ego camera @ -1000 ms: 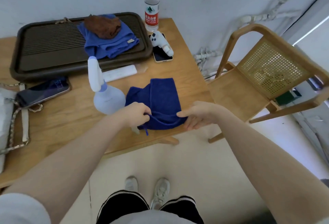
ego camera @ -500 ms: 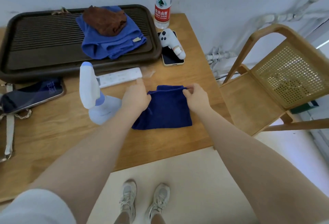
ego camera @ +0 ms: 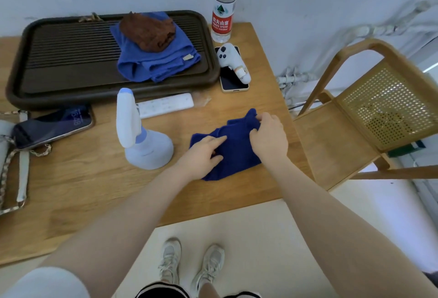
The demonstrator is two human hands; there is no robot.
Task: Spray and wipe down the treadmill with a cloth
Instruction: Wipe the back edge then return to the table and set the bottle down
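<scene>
— Where's the cloth?
— The dark blue cloth [ego camera: 233, 149] lies bunched on the wooden table [ego camera: 94, 186]. The left hand [ego camera: 203, 155] presses it down with fairly straight fingers; the right hand [ego camera: 269, 136] pinches its far edge.
— What's around?
— The spray bottle [ego camera: 142, 136] stands just left of it, apart. A remote [ego camera: 166, 105] and tray [ego camera: 71, 60] lie behind, a chair [ego camera: 369, 117] to the right.

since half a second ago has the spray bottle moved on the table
No. The spray bottle stands in the same spot, just in front of the white remote and the dark tray; only the camera shifted.
</scene>
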